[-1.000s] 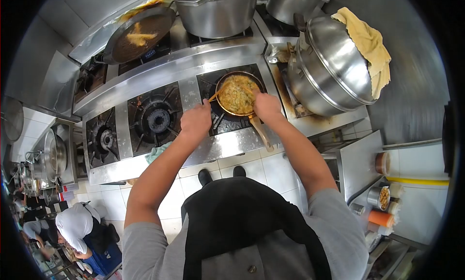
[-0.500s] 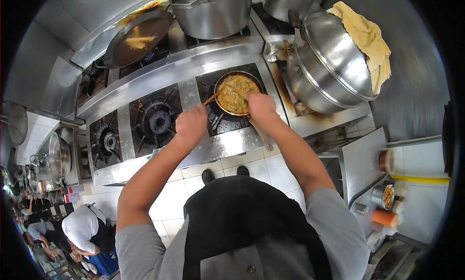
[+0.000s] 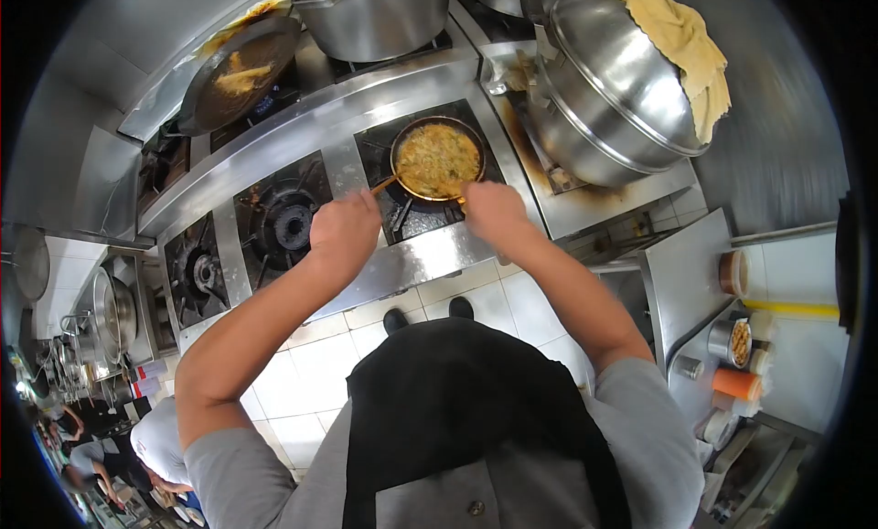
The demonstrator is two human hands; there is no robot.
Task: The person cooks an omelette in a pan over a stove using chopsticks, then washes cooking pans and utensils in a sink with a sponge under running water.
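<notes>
Left hand [image 3: 347, 227]: fingers curled round a thin wooden stick [image 3: 385, 183], gripped. Stick runs toward 1 o'clock from the fist; its far end meets the pan [image 3: 396, 154] at the rim. Right hand [image 3: 496, 211]: fingers bent, back of hand to the camera, at the pan's rim. A yellowish sliver shows at the hand's 10 o'clock edge; cannot tell what it grips, the pan's handle being mostly hidden beneath.

Clock from here on read from the pan's middle. Left hand at 8, right hand between 4 and 5. Pan sits level on the last burner of the front row, filled with bubbly yellow-brown food [image 3: 439, 161] flecked with green.

Stove [image 3: 430, 250] beneath, steel edge at 6. Middle burner [image 3: 293, 225] bare at 8, another [image 3: 206, 271] farther out on the same line. Lidded pot [image 3: 599, 99] at 2, cloth [image 3: 663, 26] draped over its lid. Tall pot [image 3: 375, 21] at 11, back row. Wok [image 3: 215, 104] at 10, tilted-looking, golden fried pieces [image 3: 243, 78] in brown liquid.

Farther: orange tub [image 3: 736, 384] at 4; co-worker's white top [image 3: 157, 438] between 7 and 8.
</notes>
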